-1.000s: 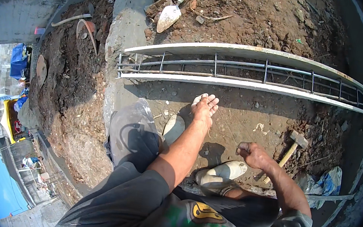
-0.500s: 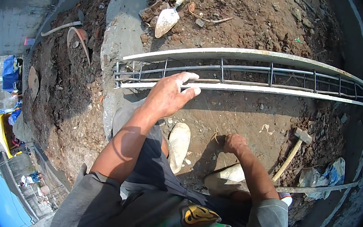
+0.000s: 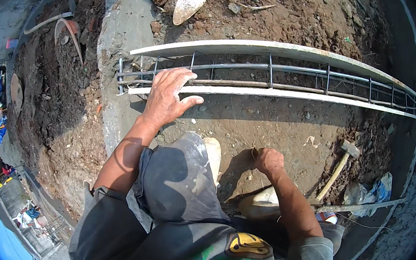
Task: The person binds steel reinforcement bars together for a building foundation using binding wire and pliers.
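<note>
The left hand (image 3: 166,99) lies open and flat on the near board (image 3: 295,95) and rebar cage (image 3: 277,76) set in the dirt; stiff, heavy steel, best gripped at a long bar, while the right hand (image 3: 268,161) is fisted, its contents unclear.

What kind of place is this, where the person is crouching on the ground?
Most likely an outdoor construction site, high above street level. A steel rebar cage lies between pale formwork boards on bare earth; the left hand rests on it. A masonry trowel and a hammer lie nearby.
</note>
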The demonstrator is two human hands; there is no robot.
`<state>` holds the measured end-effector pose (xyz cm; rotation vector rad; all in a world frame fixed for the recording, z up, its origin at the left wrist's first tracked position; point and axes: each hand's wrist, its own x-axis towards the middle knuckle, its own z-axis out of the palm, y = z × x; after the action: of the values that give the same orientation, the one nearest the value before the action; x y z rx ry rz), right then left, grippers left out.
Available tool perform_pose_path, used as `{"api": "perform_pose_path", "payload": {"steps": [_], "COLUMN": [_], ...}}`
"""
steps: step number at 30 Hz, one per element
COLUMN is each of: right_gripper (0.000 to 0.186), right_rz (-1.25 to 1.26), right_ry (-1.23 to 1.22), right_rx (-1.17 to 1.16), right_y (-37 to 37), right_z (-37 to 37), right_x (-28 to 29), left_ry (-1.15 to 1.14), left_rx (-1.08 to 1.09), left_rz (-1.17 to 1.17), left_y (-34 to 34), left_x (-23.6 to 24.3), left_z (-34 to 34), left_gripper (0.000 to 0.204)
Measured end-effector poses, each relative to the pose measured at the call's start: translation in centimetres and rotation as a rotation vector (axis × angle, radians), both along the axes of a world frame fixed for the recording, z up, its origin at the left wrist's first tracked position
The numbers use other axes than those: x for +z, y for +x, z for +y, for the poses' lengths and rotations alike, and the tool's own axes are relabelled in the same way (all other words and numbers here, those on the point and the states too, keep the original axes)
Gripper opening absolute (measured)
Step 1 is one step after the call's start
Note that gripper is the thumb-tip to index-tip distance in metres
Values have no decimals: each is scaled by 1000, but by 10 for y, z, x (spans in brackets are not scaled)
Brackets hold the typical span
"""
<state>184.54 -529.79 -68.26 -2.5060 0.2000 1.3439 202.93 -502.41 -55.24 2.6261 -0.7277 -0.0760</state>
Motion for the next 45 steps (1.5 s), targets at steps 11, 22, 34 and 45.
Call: {"api": "perform_pose_path", "payload": {"steps": [11, 22, 34, 45], "right_gripper": [26, 43, 32, 37], "right_rz": [-120, -269, -416, -146], "right_ry": [481, 258, 189, 201], "right_rx": [-379, -102, -84, -243], "right_y": [30, 12, 1, 28], "right_z": [11, 41, 37, 43], "right_x": [11, 27, 18, 5], "left_ry": [73, 129, 67, 8], "left_rx": [41, 55, 40, 27], "left_rz": [165, 237, 221, 170], "left_y": [1, -2, 4, -2], "left_x": [-9, -6, 16, 24], "left_z": [3, 5, 0, -4], "left_gripper": [29, 22, 20, 20]}}
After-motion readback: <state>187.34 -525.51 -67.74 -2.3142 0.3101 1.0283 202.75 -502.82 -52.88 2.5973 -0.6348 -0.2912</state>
